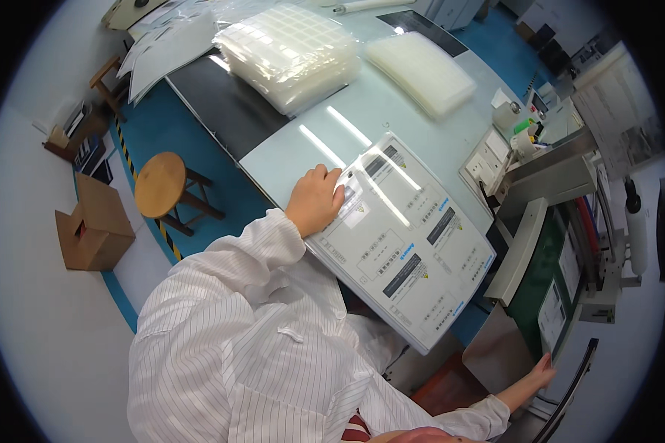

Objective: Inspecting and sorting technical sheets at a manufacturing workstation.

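A stack of clear-topped printed sheets (451, 258), with dark label blocks and small yellow triangles, lies slantwise on the table's near corner. My left hand (316, 201) rests at its left edge, fingers curled. Beside the thumb is a small clear piece with a white patch (356, 214); whether the fingers hold it is not plain. To the lower right, my right hand (533, 378) reaches to a green belt (528, 284). Its fingertips close on the near end of a small printed sheet (552, 316) lying there.
A tall stack of clear plastic trays (288, 55) and a lower stack of translucent sheets (421, 74) stand farther back. Power sockets (484, 162) line the right edge beside a metal machine frame (554, 181). On the floor are a wooden stool (161, 184) and an opened carton (100, 229).
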Tool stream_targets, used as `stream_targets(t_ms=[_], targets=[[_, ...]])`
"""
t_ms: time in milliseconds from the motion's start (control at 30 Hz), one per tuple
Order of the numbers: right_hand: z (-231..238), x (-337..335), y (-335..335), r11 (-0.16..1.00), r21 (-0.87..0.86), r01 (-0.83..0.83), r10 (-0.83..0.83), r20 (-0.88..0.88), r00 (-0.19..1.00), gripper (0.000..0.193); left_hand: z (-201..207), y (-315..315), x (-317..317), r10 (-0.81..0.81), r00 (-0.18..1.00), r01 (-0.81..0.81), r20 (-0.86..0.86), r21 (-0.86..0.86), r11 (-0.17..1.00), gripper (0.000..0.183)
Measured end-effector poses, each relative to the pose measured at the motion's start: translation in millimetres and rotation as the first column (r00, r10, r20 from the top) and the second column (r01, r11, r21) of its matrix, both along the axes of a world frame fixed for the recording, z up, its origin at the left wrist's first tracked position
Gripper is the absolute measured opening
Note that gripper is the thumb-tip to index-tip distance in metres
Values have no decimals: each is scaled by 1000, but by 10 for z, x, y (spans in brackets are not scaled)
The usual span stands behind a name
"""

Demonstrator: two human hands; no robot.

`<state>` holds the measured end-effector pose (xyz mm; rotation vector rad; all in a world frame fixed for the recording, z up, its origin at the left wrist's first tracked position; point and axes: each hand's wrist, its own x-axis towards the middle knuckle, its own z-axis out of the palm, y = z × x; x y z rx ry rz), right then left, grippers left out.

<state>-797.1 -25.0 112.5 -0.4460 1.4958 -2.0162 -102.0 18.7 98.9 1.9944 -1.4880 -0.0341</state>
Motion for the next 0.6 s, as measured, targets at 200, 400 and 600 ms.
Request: stream_targets(t_ms=[200, 400, 600], targets=[[630, -14, -322, 999, 19, 51, -48, -137, 989, 26, 27, -118, -35, -87, 994, 88, -65, 12, 996, 30], [1170, -417, -104, 983, 47, 179, -162, -256, 953, 29, -21, -191, -39, -154, 987, 153, -40, -32, 988, 29], [1979, 1316, 64, 964, -152, -218, 127, -457, 880, 32, -17, -139, 14, -129, 991, 129, -47, -4, 992, 30]])
